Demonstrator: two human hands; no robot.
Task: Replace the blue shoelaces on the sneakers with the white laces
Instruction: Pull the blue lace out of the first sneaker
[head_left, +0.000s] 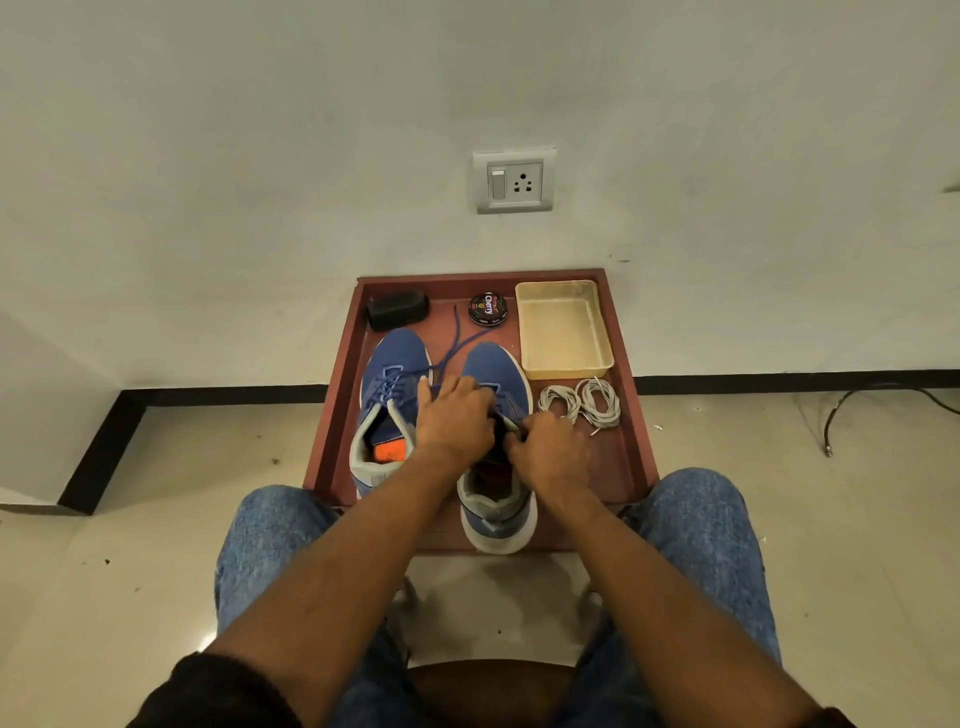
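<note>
Two blue sneakers stand side by side on a reddish-brown tray (631, 457). The left sneaker (387, 405) still carries its blue lace. My left hand (454, 415) lies over the lacing of the right sneaker (496, 499), fingers curled on the blue lace (457, 343), whose loose ends trail toward the tray's back. My right hand (550, 449) pinches the lace at the shoe's right eyelets. Two coiled white laces (582, 402) lie just right of the right sneaker.
At the tray's back sit a black brush (397, 309), a round polish tin (487, 309) and a shallow beige plastic tray (563, 330). A wall with a socket (514, 181) rises behind. My knees in jeans flank the tray's near edge.
</note>
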